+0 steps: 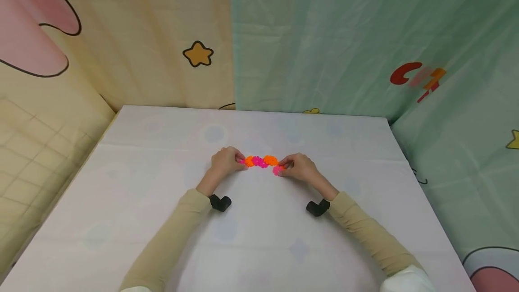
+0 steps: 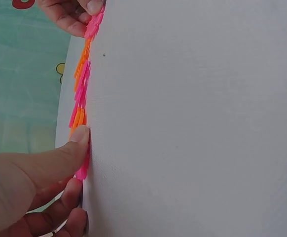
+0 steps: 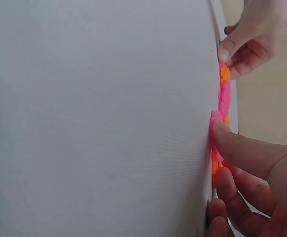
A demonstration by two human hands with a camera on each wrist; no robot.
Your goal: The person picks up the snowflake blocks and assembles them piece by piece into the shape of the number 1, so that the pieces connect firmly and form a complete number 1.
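Observation:
A short chain of notched plastic discs (image 1: 259,161), alternating pink and orange, stretches between my two hands close over the white table. At its left end, my left hand (image 1: 226,162) pinches a pink disc between thumb and fingers, partly covering it. My right hand (image 1: 301,167) pinches the other end, where a pink disc (image 1: 277,170) hangs lower than the orange disc (image 1: 270,160) beside it. Seen edge-on in the left wrist view, the linked discs (image 2: 83,84) overlap one another. In the right wrist view, my thumb presses on a pink disc (image 3: 216,114) with orange below it.
The white table (image 1: 259,238) has faint printed shapes and runs back to a curtain (image 1: 332,35) printed with cartoon figures. Black wrist cameras, one on the left wrist (image 1: 220,203) and one on the right wrist (image 1: 318,207), sit just above the tabletop.

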